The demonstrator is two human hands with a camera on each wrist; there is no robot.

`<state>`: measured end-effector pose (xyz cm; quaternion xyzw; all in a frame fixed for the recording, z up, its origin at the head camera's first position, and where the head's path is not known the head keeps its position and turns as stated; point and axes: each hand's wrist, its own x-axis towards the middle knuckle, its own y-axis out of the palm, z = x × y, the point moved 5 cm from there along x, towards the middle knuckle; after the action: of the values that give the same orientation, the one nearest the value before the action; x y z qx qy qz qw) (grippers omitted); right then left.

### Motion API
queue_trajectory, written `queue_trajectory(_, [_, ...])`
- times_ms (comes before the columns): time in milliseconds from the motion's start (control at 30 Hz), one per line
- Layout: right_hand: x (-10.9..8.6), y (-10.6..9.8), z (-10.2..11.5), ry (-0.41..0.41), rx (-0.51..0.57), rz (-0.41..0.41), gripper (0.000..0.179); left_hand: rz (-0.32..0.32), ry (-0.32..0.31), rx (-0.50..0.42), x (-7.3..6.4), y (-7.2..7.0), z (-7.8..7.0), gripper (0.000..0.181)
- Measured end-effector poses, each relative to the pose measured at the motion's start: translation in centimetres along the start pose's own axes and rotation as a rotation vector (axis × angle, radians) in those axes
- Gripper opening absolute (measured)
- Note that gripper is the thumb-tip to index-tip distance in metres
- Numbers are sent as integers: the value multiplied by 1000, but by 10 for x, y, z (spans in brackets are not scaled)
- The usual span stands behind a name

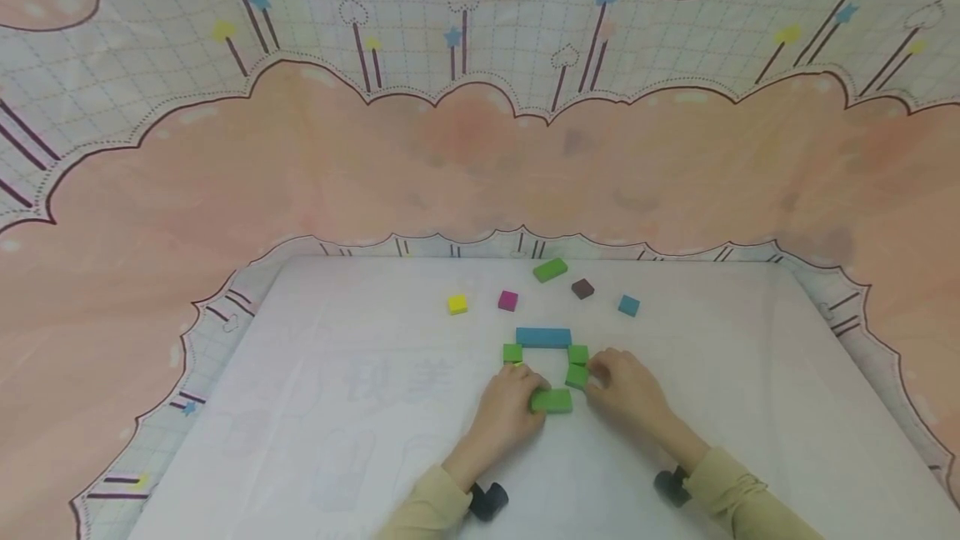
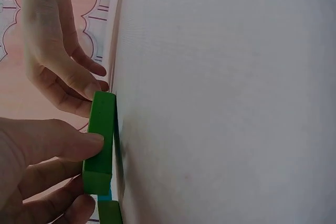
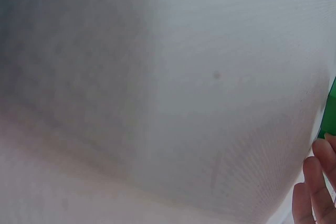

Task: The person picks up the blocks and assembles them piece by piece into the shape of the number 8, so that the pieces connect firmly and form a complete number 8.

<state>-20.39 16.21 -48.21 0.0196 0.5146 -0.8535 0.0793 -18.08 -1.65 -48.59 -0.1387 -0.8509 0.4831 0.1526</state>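
Observation:
My left hand (image 1: 510, 398) pinches a long green block (image 1: 552, 401) at its left end, the thumb lying on its face in the left wrist view. At the far side of the layout lies a long blue block (image 1: 543, 338). Below its left end is a small green block (image 1: 512, 352), close beyond the left fingertips. Two more sit below its right end, an upper green block (image 1: 577, 354) and a slightly turned lower green block (image 1: 577, 376). My right hand (image 1: 626, 390) has its fingertips at the right side of the lower one, fingers fairly straight in the right wrist view.
Farther back on the white table (image 1: 300, 373) lie a yellow block (image 1: 457, 304), a magenta block (image 1: 507, 300), a green block (image 1: 551, 270), a dark brown block (image 1: 582, 288) and a small blue block (image 1: 628, 305). A patterned cloth (image 1: 480, 165) hangs behind the table.

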Motion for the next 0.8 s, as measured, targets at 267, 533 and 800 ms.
queue_trajectory(267, [0, 0, 1, 3, 3, -3, 30, -2, 25, 52, 4, -2, 0, 30])
queue_trajectory(533, [-1, -1, 0, 0, 2, -5, 30, -7, 63, 103, 8, -3, -2, 29])
queue_trajectory(800, [-1, 0, 0, 0, 9, -2, 30, -7, 63, 109, 11, -4, -1, 28])
